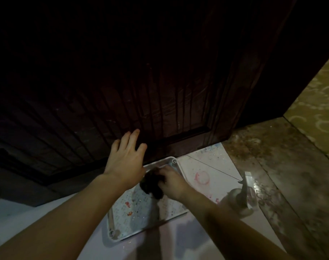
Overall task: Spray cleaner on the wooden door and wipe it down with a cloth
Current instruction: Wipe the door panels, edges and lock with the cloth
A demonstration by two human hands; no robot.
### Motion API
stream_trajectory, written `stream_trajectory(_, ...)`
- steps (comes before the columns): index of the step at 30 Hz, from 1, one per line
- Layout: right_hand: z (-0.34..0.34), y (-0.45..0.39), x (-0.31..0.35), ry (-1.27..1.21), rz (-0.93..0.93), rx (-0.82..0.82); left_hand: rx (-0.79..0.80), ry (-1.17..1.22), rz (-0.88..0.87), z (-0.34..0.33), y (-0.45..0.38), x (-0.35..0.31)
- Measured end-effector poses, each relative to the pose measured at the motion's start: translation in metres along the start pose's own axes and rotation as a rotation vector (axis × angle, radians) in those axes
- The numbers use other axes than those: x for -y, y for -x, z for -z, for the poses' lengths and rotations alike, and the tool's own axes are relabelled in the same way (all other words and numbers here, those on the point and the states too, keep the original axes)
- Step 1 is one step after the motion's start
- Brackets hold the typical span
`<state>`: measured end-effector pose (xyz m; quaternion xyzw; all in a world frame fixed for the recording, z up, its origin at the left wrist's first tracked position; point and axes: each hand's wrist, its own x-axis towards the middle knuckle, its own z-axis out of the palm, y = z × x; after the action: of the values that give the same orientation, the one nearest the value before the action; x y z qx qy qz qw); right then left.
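The dark wooden door fills the upper part of the head view, with wet streaks running down its lower right panel. My left hand reaches toward its bottom rail with the fingers spread and straight; whether they touch the wood is unclear. My right hand grips a dark bunched cloth just above a white tray on the floor. A pale spray bottle stands on the floor to the right of my right forearm, nozzle upward.
The tray lies against the door's foot on white floor tiles that carry a pink ring stain and speckles. A dark stone threshold runs to the right, and a patterned yellow-green wall stands beyond it.
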<state>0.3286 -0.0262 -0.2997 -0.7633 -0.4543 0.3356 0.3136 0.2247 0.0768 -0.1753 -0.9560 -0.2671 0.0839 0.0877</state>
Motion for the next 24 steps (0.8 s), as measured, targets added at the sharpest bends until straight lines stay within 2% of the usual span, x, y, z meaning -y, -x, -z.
stream_trajectory(4,0.038,0.008,0.027,-0.29,0.009,-0.213,0.079,0.052,-0.007,0.002,-0.004,-0.006)
stream_trajectory(8,0.075,0.015,0.06,-0.54,0.021,-0.303,0.202,0.262,0.026,0.007,-0.009,-0.012)
stream_trajectory(11,0.1,0.022,0.087,-0.653,0.071,-0.299,0.082,0.564,0.067,0.019,-0.014,-0.015)
stream_trajectory(14,0.115,0.026,0.103,-0.623,0.134,-0.291,-0.024,0.815,0.107,0.036,-0.015,-0.019)
stream_trajectory(19,0.127,0.025,0.11,-0.539,0.101,-0.403,-0.159,0.885,0.128,0.058,-0.012,-0.027)
stream_trajectory(22,0.134,0.027,0.117,-0.519,-0.006,-0.341,-0.286,0.901,0.135,0.071,-0.008,-0.03)
stream_trajectory(24,0.137,0.032,0.123,-0.622,-0.073,-0.252,-0.354,0.905,0.104,0.08,-0.006,-0.031)
